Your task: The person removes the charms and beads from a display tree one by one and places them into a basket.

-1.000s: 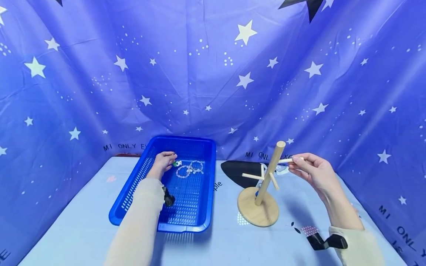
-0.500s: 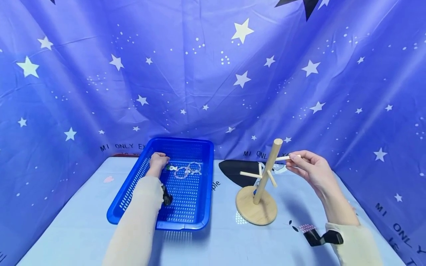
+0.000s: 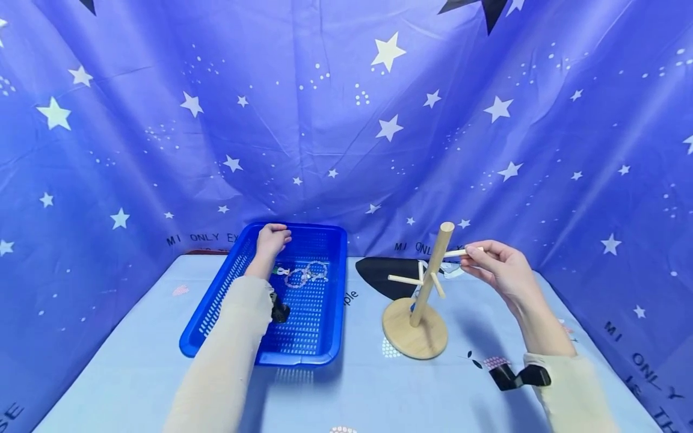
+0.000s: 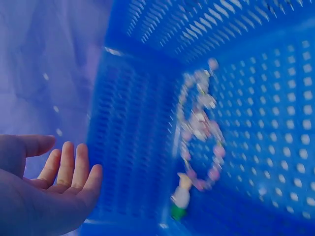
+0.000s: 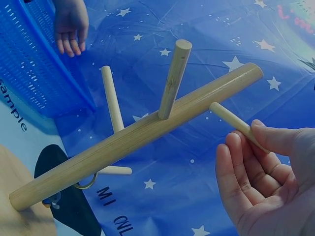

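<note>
My left hand (image 3: 273, 240) hovers over the far left part of the blue plastic basket (image 3: 342, 300), its fingers relaxed and holding nothing. Below it in the basket lie beaded bracelets (image 4: 216, 152) in pink and clear beads, overlapping each other. Beside them is a small green-and-white charm (image 4: 181, 196), blurred in the left wrist view. My right hand (image 3: 500, 267) pinches the end of an upper peg (image 5: 229, 118) on the wooden stand (image 3: 433, 270) between thumb and fingers. A gold ring (image 5: 87, 183) shows behind the post, with a small blue item (image 3: 413, 307) near the base.
The stand's round base (image 3: 400, 337) rests on the pale blue cloth (image 3: 368, 397) to the right of the basket. Several pegs (image 3: 403, 279) stick out from its post. A blue star-patterned curtain (image 3: 346, 120) hangs behind and at both sides.
My left hand, earlier at the green-and-white charm, has risen and moved back, away from it. The charm lies slightly left of its earlier place. My right hand keeps pinching the peg.
</note>
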Motion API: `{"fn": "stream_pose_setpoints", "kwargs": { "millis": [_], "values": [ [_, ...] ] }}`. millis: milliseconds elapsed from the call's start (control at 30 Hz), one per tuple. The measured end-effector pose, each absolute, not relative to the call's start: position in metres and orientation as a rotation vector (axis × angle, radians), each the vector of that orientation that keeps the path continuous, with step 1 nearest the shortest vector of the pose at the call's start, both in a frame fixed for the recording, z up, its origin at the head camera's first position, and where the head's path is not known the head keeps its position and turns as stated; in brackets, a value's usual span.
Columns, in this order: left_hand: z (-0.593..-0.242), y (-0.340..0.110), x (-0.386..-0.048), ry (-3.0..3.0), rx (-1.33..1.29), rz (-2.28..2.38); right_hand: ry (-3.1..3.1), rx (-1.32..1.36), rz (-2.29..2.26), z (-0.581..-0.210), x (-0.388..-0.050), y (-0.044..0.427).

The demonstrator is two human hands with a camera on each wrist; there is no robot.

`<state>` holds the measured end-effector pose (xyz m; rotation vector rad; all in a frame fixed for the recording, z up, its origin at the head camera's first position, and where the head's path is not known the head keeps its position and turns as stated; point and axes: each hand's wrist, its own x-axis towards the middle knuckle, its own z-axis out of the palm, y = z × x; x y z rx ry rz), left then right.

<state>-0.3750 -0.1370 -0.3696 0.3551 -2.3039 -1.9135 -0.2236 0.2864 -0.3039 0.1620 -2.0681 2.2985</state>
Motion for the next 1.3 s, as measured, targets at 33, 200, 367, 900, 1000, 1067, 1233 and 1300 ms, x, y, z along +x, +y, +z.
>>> {"fn": "stream_pose_setpoints", "kwargs": {
  "millis": [33,200,367,900,1000,1067,1233,1300],
  "values": [
    [-0.366,-0.133,-0.375,-2.287,0.325,-1.947,-2.065,0.165,2.3,-0.303,-0.223,0.287],
    [-0.349,-0.11,-0.373,-2.232,0.202,-2.049,-2.034,0.198,2.336,-0.3,-0.223,0.293],
    [-0.338,-0.09,-0.366,-2.243,0.113,-2.091,-1.979,0.179,2.401,-0.302,-0.222,0.297],
    [-0.342,-0.042,-0.343,-2.5,-0.387,-2.127,-1.956,0.327,2.538,-0.312,-0.238,0.291],
    [-0.343,-0.032,-0.34,-2.584,-0.579,-2.1,-1.947,0.375,2.589,-0.313,-0.242,0.29],
    [-0.343,-0.025,-0.338,-2.653,-0.716,-2.078,-1.932,0.427,2.624,-0.314,-0.245,0.289],
    [-0.344,-0.013,-0.331,-2.835,-1.025,-1.971,-1.931,0.548,2.666,-0.317,-0.252,0.285],
    [-0.343,-0.012,-0.329,-2.87,-1.116,-1.924,-1.961,0.582,2.656,-0.317,-0.256,0.283]
  ]
}}
